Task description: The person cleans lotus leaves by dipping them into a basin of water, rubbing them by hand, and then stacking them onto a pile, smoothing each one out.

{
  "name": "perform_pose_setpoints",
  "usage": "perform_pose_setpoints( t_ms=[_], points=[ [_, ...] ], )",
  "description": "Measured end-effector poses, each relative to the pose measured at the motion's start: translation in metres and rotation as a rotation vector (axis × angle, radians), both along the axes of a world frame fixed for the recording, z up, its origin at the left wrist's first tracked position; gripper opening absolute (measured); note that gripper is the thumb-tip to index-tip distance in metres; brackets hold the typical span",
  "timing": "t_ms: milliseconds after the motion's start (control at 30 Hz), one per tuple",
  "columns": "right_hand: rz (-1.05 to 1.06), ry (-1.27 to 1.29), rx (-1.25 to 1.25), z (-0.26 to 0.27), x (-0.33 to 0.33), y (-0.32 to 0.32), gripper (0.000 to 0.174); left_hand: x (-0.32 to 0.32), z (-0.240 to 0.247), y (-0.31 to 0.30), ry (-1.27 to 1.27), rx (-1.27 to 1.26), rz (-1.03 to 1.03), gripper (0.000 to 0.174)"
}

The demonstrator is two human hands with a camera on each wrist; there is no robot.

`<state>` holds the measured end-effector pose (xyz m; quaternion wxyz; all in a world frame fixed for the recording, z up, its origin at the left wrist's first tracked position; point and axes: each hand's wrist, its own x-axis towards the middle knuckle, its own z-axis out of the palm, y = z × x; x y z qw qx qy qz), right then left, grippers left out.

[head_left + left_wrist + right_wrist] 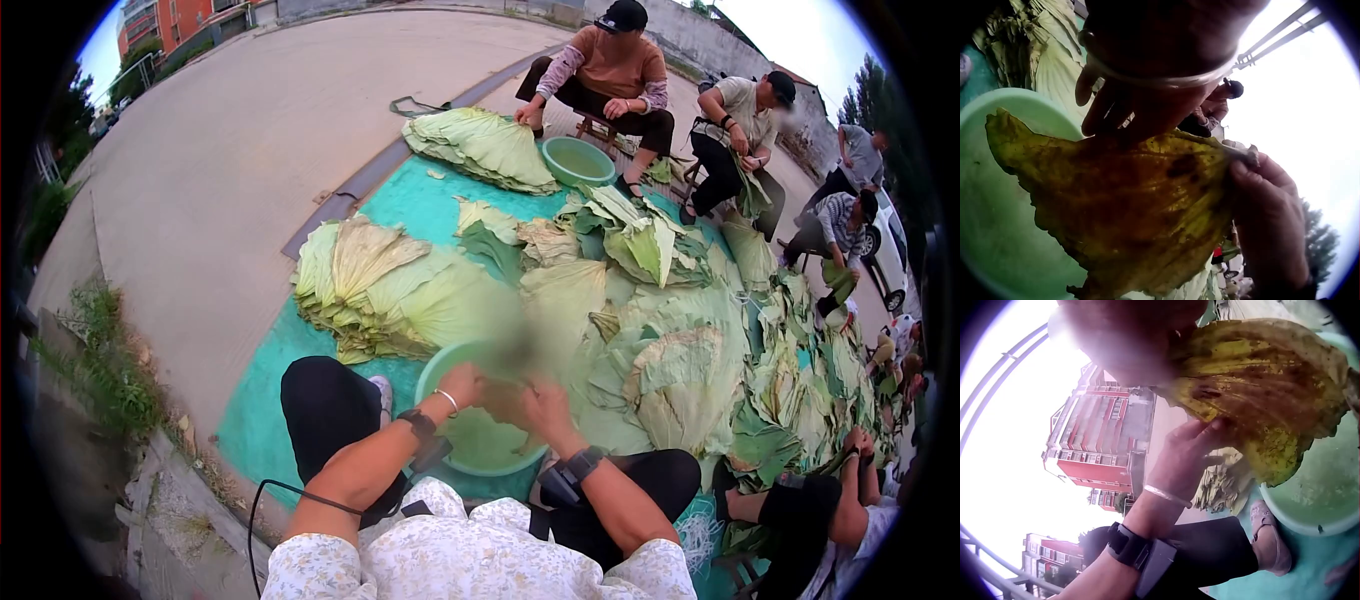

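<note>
A brown and yellow-green leaf (505,402) (1129,206) (1266,387) is stretched between both hands above a pale green basin (487,450) (997,200) (1325,494). The left hand (461,384) (1154,103) (1179,459), with a white bracelet, pinches its edge; in the left wrist view some of its fingers extend beyond the leaf. The right hand (547,410) (1270,215) (1132,340) grips the stem end between thumb and fingers. In the right wrist view this hand is blurred and its fingertips are hidden.
Green sheeting (262,410) lies under the basin. A layered leaf stack (375,285) is beyond it on the left, with more leaves (690,370) to the right. Several people sit further off, one beside another basin (578,160). A black cable (262,500) runs by the left arm.
</note>
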<state>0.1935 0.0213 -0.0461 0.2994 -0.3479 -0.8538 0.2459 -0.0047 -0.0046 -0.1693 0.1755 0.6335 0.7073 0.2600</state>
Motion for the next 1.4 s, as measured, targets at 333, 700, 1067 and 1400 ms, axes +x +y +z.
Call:
perform_pose_setpoints(
  t_ms=[333, 700, 1067, 1400],
  points=[
    [-0.014, -0.096, 0.105, -0.026, 0.004, 0.030, 0.017, -0.005, 0.009, 0.003, -0.120, 0.019, -0.055, 0.018],
    [-0.029, 0.147, -0.110, -0.015, 0.004, 0.031, 0.016, -0.005, 0.011, 0.007, -0.165, 0.036, -0.034, 0.021],
    [-0.100, 0.141, -0.206, -0.005, 0.003, 0.028, 0.016, -0.002, 0.016, 0.007, -0.124, 0.082, -0.005, 0.018],
    [-0.137, 0.053, -0.246, -0.008, 0.003, 0.030, 0.014, 0.005, 0.034, -0.003, -0.077, 0.167, -0.052, 0.017]
  ],
)
